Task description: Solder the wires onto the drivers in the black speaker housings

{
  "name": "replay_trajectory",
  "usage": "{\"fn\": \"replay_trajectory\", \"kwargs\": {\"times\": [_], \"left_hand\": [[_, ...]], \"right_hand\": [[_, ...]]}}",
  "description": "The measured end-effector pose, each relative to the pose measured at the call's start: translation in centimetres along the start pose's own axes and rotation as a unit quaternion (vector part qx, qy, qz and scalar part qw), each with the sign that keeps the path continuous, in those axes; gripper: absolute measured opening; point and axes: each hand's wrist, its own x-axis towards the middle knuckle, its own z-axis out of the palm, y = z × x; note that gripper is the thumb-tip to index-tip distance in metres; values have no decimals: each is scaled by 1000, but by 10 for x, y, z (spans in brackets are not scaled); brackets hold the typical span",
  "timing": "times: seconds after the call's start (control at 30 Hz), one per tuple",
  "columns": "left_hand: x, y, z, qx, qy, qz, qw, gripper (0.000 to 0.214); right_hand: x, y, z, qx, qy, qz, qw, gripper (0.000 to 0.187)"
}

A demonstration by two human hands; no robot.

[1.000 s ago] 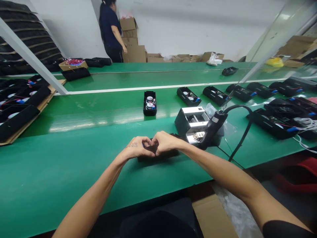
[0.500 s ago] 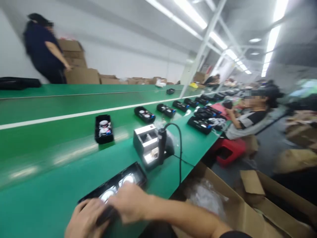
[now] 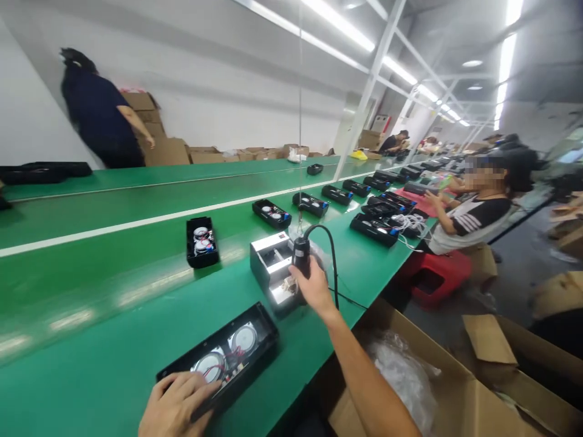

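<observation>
My left hand (image 3: 175, 408) lies on the near end of a black speaker housing (image 3: 255, 346) with two round speaker drivers inside; its fingers are curled over the housing's edge. My right hand (image 3: 312, 285) is wrapped around the handle of a black corded power tool (image 3: 301, 255) standing in a grey metal holder (image 3: 273, 270) on the green workbench (image 3: 113, 364).
More black housings (image 3: 201, 241) ride the green conveyor belt (image 3: 136, 243) beyond. A seated person (image 3: 473, 212) works to the right. Another person (image 3: 98, 115) stands by stacked cartons at far left. An open cardboard box (image 3: 455, 388) with plastic wrap sits by my right arm.
My right hand left the housing and reached out to grasp the tool handle. My head turned right, then the view steadied. The left hand stays on the housing.
</observation>
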Motion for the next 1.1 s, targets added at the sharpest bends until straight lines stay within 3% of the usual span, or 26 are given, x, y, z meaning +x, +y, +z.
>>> {"fn": "replay_trajectory", "kwargs": {"times": [0.17, 0.37, 0.47, 0.57, 0.67, 0.77, 0.9, 1.1], "left_hand": [[13, 28, -18, -12, -10, -48, 999, 21], [19, 45, -30, -46, -13, -95, 994, 25], [14, 40, -29, -27, -23, -76, 997, 26], [13, 36, -28, -10, 6, -44, 999, 25], [16, 38, -29, -8, 20, -43, 999, 25], [20, 38, -27, -18, 9, -51, 998, 24], [22, 35, -21, -24, -8, -50, 998, 22], [30, 38, -22, -45, -14, -88, 995, 20]], "right_hand": [[-17, 13, 3, 191, -19, 40, 981, 36], [-23, 3, -7, 240, -67, 55, 967, 30], [-15, -12, -13, 296, -31, 26, 954, 29], [-5, -34, -17, 353, 38, -51, 934, 28], [4, -48, -12, 353, 56, -87, 930, 27], [9, -48, -3, 310, 35, -72, 947, 24], [5, -50, -5, 294, -38, -24, 955, 25], [-35, -74, -17, 404, -98, -31, 909, 21]]}}
